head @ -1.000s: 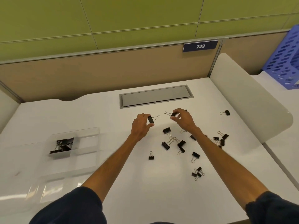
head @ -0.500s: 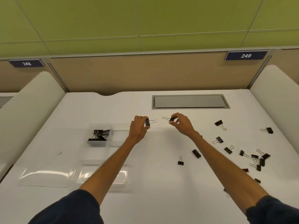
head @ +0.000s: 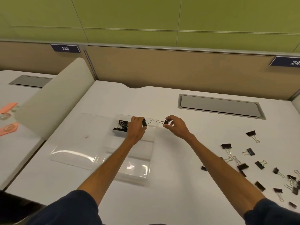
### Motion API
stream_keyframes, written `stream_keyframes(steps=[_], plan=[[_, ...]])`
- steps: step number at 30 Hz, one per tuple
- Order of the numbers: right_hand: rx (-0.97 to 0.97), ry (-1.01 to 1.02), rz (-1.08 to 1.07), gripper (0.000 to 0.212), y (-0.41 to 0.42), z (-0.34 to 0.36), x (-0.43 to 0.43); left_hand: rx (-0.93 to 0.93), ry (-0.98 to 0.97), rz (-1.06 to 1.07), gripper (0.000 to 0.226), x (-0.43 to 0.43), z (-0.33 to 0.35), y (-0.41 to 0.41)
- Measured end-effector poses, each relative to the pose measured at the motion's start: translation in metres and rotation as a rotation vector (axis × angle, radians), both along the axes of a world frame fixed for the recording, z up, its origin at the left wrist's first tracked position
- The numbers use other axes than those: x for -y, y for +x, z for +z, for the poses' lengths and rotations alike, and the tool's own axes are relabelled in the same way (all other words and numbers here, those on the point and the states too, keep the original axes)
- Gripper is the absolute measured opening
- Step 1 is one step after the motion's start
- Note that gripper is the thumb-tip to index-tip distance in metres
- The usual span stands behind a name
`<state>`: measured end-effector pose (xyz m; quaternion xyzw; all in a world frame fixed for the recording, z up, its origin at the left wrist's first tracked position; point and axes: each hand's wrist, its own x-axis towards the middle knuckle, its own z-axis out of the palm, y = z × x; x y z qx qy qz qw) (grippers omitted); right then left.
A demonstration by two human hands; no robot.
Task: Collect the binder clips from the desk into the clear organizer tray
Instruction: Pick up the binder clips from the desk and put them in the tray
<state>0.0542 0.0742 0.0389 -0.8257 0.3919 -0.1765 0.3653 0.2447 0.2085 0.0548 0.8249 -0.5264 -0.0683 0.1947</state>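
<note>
A single head-worn camera is looking forward and down from above the near edge of the desk (head: 170,189), facing its far edge and the partition (head: 162,67) behind. It is sitting close, with the left hand (head: 136,129) and right hand (head: 177,127) landing mid-frame on outstretched arms. The desk's right edge is running out of frame.

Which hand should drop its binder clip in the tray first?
Left. The left hand pinches its black metal binder clip over the clear plastic organizer tray; the right hand holds its clip just beyond the tray's right edge.
</note>
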Motion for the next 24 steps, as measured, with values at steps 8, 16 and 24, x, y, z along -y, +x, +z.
stream_keyframes(steps=[8, 16, 24], plan=[[0.008, -0.003, 0.039, 0.038, 0.043, -0.003, -0.025, -0.008, -0.099, 0.117, 0.038, -0.031, -0.012, 0.031], [-0.029, -0.204, 0.044, 0.039, 0.079, -0.004, -0.039, -0.032, -0.153, 0.205, 0.033, -0.043, -0.016, 0.059], [-0.13, -0.207, 0.082, 0.044, 0.107, -0.013, -0.049, -0.065, -0.15, 0.184, 0.036, -0.045, -0.023, 0.074]])
